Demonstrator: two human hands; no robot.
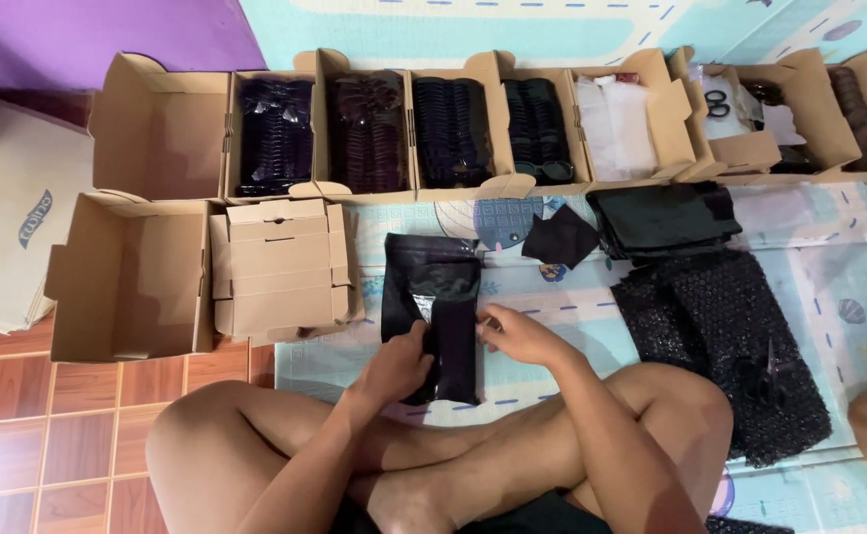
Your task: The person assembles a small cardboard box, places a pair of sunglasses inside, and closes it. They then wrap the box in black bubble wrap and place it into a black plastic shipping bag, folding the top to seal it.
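I sit cross-legged on a patterned play mat (552, 287). A black glossy pouch (432, 277) lies on the mat in front of my knees. My left hand (394, 368) grips the pouch's lower left part, where a narrow black item (453, 346) lies against it. My right hand (513, 334) pinches the right edge of that same black item. A small black cloth square (559, 237) lies just beyond the pouch to the right.
A row of open cardboard boxes (364, 133) filled with dark items lines the far edge. Two empty boxes (137, 277) and a stack of flat folded boxes (280, 267) sit left. Black bags (666, 220) and black bubble wrap (725, 346) lie right.
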